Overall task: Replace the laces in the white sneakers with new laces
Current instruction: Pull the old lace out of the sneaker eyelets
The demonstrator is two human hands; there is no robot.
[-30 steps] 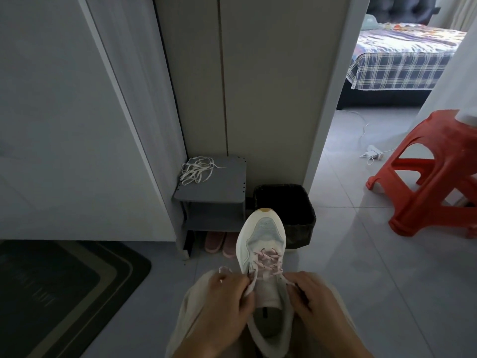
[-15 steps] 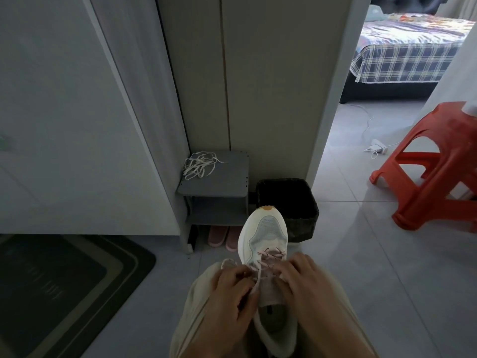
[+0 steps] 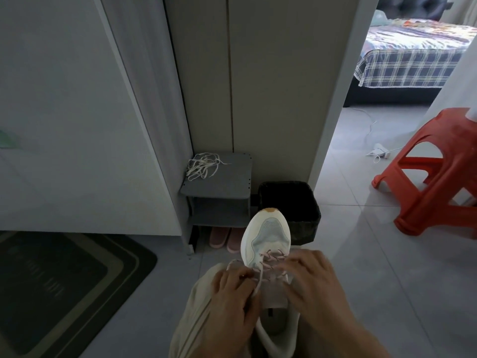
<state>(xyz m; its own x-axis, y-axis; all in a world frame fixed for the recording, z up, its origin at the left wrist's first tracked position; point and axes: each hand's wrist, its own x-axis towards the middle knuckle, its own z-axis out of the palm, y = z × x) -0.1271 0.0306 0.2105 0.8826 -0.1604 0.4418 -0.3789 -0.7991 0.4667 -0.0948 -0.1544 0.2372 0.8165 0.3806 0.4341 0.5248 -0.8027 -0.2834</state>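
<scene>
White sneaker (image 3: 265, 236) lies on the person's lap (image 3: 196, 306), toe pointing away and opening toward the body. New lace (image 3: 274, 257), pinkish, crosses the lower eyelet rows. The upper rows nearest the opening look unthreaded.

Left hand (image 3: 232, 301), on the sneaker's left side: grip pinched on a free run of the new lace that trails down from the eyelets. Right hand (image 3: 315, 288), on the sneaker's right side: fingers curled over the eyelet edge, blurred by motion. Cannot tell whether its grip has a lace end or only steadies the upper.

Step in hand, as judged: threading the next crossing.
- Keep the lace flat, untwisted.
- Pull both ends to equal length before moving up a row.
- Hold the tongue centred so it doesn't bunch under the crossings.
- Feed the tip from the same side each row for a tidy pattern.

Old laces (image 3: 202, 166) lie heaped on a grey rack (image 3: 219, 186) beyond the sneaker's toe, to its left. Black bin (image 3: 289, 202) sits just behind the toe.

Writing: a dark tag inside the sneaker's opening is too small to read. Pale lettering on the doormat (image 3: 64, 293), far left of the sneaker, is illegible. No brand can be made out.
</scene>
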